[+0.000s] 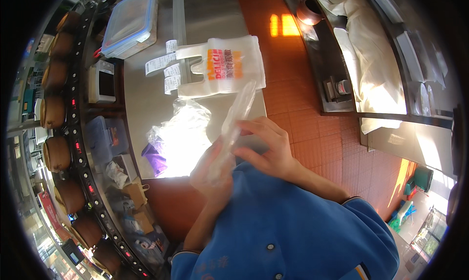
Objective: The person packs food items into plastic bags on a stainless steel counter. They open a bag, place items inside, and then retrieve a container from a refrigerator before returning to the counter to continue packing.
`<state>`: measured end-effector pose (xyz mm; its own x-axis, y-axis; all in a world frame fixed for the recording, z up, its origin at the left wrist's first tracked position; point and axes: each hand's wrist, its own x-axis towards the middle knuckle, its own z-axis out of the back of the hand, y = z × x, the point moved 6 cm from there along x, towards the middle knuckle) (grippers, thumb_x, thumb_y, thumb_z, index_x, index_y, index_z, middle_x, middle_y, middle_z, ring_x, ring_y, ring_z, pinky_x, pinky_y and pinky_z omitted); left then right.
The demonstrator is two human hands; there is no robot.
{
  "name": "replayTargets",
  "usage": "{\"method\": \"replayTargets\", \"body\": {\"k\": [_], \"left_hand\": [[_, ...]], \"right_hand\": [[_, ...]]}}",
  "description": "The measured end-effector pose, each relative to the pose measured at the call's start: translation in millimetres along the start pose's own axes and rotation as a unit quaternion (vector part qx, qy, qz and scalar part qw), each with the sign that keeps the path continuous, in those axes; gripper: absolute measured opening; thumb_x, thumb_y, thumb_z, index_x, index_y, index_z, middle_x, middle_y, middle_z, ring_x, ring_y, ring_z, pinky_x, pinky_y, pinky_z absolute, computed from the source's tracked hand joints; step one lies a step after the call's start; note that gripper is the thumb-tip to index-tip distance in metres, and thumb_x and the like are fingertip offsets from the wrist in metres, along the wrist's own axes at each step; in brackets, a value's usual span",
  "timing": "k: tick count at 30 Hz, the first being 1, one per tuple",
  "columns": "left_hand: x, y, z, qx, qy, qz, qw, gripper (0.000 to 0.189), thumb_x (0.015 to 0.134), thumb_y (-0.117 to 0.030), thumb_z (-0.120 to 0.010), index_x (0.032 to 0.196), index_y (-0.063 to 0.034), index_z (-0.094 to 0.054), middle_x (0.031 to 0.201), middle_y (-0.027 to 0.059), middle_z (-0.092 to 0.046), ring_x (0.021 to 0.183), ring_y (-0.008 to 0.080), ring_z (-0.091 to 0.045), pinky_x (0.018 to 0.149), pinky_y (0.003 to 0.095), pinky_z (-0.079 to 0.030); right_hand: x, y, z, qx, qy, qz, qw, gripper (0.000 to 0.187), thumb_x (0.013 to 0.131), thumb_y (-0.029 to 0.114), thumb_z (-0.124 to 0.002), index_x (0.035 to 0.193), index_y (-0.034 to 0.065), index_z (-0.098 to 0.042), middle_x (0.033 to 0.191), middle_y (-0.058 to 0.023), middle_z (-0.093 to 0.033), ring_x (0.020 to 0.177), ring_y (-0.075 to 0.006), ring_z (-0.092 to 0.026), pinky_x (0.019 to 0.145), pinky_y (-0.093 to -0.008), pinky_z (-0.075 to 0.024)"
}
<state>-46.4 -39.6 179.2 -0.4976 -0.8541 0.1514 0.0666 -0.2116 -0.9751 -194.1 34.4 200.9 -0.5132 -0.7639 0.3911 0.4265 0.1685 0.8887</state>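
Observation:
A thin clear plastic bag or sleeve [238,108] stretches narrow and upright between my hands, in front of my blue shirt. My left hand [212,168] is closed around its lower part. The thumb and fingers of my right hand [266,144] are at its right side, curved and apart; whether they pinch the film is unclear. Beyond them a stack of white printed carrier bags [234,65] lies on the steel table [143,97], with receipt slips [172,69] by the handles. A crumpled clear plastic bag [187,133], overexposed by sunlight, lies nearer, beside a purple item [155,159].
A lidded clear plastic box [130,22] stands at the table's far left. Along the left runs a counter of brown pots [56,153] with control knobs. Shelving with a white cloth [373,60] stands right, across the red tiled floor [300,130].

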Motion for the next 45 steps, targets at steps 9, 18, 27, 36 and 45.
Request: {"method": "replayTargets", "body": {"k": [9,18,27,36,45], "left_hand": [[-6.1,8.3,-21.8,-0.020,0.192,-0.005,0.981,0.051,0.087,-0.011,-0.066,0.134,0.0042,-0.050,0.123,0.0157,-0.062,0.106,0.0220,-0.062,0.091,0.0307,-0.050],[1.7,40.1,-26.9,0.068,0.170,0.024,0.983,0.044,0.080,-0.007,-0.059,0.124,-0.0019,-0.056,0.110,0.0215,-0.064,0.101,0.0342,-0.063,0.087,0.0407,-0.050],[2.2,51.0,-15.9,0.075,0.141,0.058,0.985,0.030,0.093,-0.023,-0.056,0.117,-0.0071,-0.062,0.100,0.0166,-0.065,0.095,0.0341,-0.063,0.082,0.0433,-0.050],[0.7,57.8,-9.4,0.168,0.105,-0.059,0.978,0.020,0.087,-0.012,-0.059,0.107,-0.0080,-0.062,0.092,0.0125,-0.064,0.090,0.0322,-0.062,0.076,0.0424,-0.049],[-7.4,46.0,8.7,0.111,-0.071,-0.132,0.982,0.012,0.077,-0.004,-0.065,0.089,-0.0065,-0.063,0.079,0.0105,-0.062,0.072,0.0313,-0.062,0.066,0.0392,-0.051]], "right_hand": [[-9.2,-35.7,-3.2,-0.059,0.026,-0.065,0.996,0.016,0.074,0.001,-0.075,0.087,0.0012,-0.066,0.087,-0.0132,-0.062,0.079,-0.0282,-0.061,0.068,-0.0355,-0.0495],[-35.3,-60.8,-27.7,0.017,0.150,-0.178,0.972,0.005,0.089,0.000,-0.061,0.094,0.0021,-0.060,0.086,-0.0070,-0.059,0.070,-0.0126,-0.055,0.060,-0.0274,-0.0459],[-24.1,-64.3,-40.1,0.035,0.211,-0.144,0.966,0.006,0.095,0.004,-0.054,0.101,0.0050,-0.056,0.089,-0.0055,-0.058,0.066,-0.0094,-0.051,0.057,-0.0226,-0.0440],[-24.8,-58.4,-49.1,-0.049,0.254,-0.091,0.962,0.019,0.089,0.011,-0.064,0.105,0.0053,-0.055,0.099,-0.0052,-0.050,0.080,-0.0142,-0.049,0.065,-0.0279,-0.0420],[-22.4,-50.4,-53.9,-0.157,0.140,-0.053,0.976,0.040,0.076,0.018,-0.076,0.108,0.0067,-0.055,0.103,-0.0079,-0.052,0.091,-0.0217,-0.053,0.071,-0.0327,-0.0439]]}}
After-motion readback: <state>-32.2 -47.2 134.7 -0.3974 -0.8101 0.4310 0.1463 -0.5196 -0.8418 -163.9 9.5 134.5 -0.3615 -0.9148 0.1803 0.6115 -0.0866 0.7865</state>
